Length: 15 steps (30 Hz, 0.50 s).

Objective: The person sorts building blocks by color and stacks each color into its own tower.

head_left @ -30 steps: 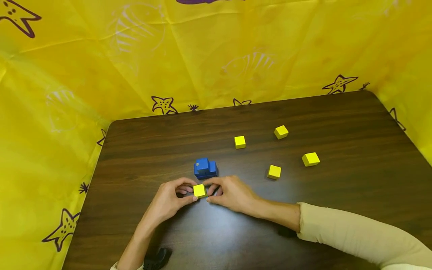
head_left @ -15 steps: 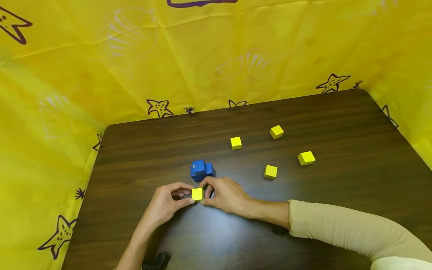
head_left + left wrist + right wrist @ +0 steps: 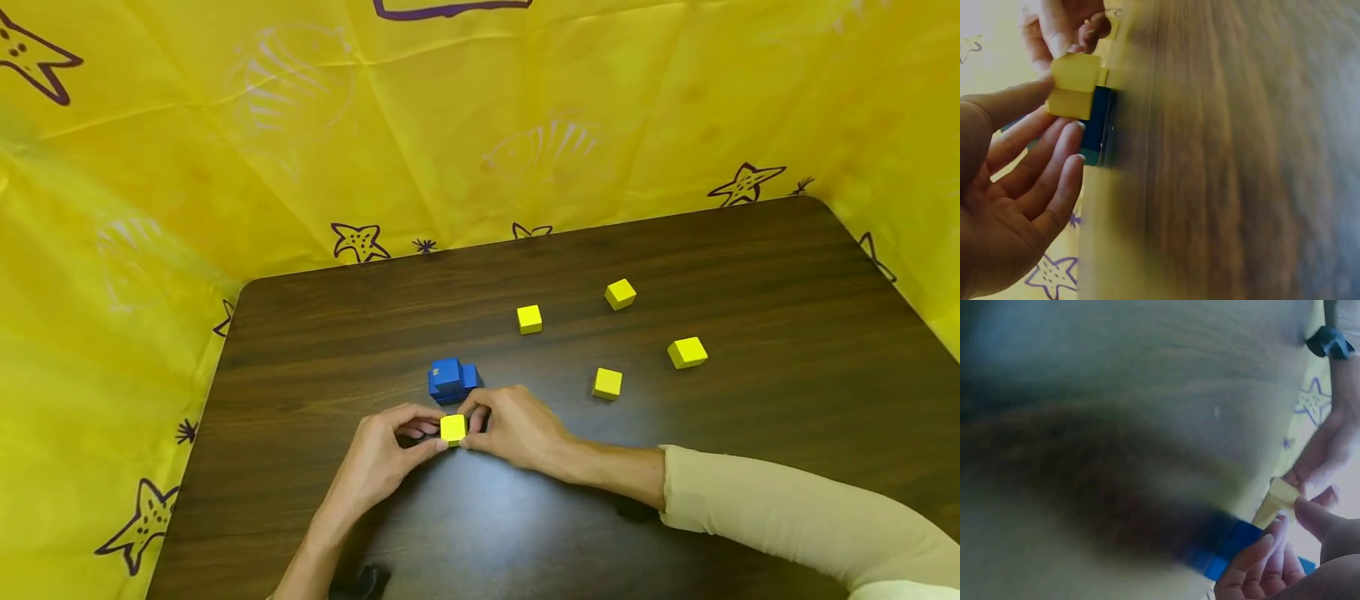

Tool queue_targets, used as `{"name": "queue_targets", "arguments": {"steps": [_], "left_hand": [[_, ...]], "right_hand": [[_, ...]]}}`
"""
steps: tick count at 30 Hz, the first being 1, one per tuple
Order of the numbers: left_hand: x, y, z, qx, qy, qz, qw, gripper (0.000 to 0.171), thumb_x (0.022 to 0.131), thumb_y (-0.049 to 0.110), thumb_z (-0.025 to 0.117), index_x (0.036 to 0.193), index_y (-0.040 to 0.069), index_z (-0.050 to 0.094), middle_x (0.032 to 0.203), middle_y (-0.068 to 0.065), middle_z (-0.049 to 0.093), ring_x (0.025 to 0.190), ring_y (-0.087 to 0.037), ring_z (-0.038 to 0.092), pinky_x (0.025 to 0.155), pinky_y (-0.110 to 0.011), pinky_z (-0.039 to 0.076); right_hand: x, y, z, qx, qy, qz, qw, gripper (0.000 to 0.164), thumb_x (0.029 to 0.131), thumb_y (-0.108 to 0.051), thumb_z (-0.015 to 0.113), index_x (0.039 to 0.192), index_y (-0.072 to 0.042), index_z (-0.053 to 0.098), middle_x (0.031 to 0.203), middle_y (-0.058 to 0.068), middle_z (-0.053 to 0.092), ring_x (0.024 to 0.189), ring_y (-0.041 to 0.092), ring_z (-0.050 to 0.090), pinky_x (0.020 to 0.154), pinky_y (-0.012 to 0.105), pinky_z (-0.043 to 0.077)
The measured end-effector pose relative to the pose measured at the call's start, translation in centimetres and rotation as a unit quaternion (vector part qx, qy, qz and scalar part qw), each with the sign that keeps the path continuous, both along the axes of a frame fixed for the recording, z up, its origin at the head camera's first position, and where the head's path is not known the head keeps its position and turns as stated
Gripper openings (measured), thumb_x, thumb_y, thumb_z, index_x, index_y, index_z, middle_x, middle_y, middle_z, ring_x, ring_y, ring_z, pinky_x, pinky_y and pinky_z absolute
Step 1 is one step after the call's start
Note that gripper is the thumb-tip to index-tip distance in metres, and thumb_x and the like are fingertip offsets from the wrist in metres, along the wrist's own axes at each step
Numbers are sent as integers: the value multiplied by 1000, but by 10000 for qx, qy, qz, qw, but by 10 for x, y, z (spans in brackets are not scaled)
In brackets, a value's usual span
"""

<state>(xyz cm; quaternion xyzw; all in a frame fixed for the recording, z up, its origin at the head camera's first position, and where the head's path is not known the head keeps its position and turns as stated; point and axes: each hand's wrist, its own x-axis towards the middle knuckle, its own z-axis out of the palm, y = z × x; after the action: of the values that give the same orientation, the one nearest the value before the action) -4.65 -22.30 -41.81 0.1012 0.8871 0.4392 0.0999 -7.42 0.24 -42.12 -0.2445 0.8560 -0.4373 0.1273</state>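
Both hands meet at a yellow cube (image 3: 453, 428) near the middle of the table. My left hand (image 3: 386, 454) pinches its left side between thumb and fingers. From the other side, my right hand (image 3: 517, 429) holds it with thumb and forefinger. In the left wrist view the yellow cube (image 3: 1072, 87) has the left thumb against it, the other fingers spread below. Just behind the hands stands a small cluster of blue blocks (image 3: 447, 379), one on top of others. The right wrist view shows these blue blocks (image 3: 1235, 537) close to the right fingertips. Whether the cube touches the table is hidden.
Several loose yellow cubes lie to the back right, among them a near one (image 3: 607, 383) and a farther one (image 3: 620, 293). The brown wooden table (image 3: 337, 333) ends at a yellow patterned cloth (image 3: 450, 125). A black strap (image 3: 367, 581) shows at the left wrist.
The yellow cube between my hands has shifted slightly right relative to the blue blocks and turned a little. Both hands have stayed on it. The head view has moved slightly.
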Motion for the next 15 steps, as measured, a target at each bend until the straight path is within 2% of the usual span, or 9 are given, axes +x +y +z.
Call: {"name": "queue_targets", "arguments": {"steps": [6, 11, 15], "left_hand": [[-1, 9, 6, 332, 387, -252, 9984, 29, 79, 21, 85, 106, 25, 74, 95, 11, 70, 83, -9, 65, 77, -30, 56], [0, 17, 14, 307, 448, -380, 9978, 28, 80, 24, 84, 106, 26, 73, 97, 16, 69, 85, -7, 65, 79, -29, 55], [3, 24, 19, 380, 515, -415, 9971, 29, 80, 21, 84, 107, 25, 74, 95, 14, 69, 83, -7, 65, 77, -31, 56]], "right_hand": [[-4, 16, 10, -468, -115, 91, 9988, 23, 80, -15, 85, 99, -13, 74, 72, -14, 63, 59, 5, 57, 56, 22, 49], [-3, 26, 13, -563, -196, 162, 9981, 23, 79, -16, 85, 99, -13, 74, 73, -14, 63, 60, 3, 56, 57, 22, 51], [0, 34, 17, -663, -117, 153, 9976, 24, 78, -16, 86, 99, -14, 75, 74, -14, 64, 62, 2, 57, 58, 22, 52]]}}
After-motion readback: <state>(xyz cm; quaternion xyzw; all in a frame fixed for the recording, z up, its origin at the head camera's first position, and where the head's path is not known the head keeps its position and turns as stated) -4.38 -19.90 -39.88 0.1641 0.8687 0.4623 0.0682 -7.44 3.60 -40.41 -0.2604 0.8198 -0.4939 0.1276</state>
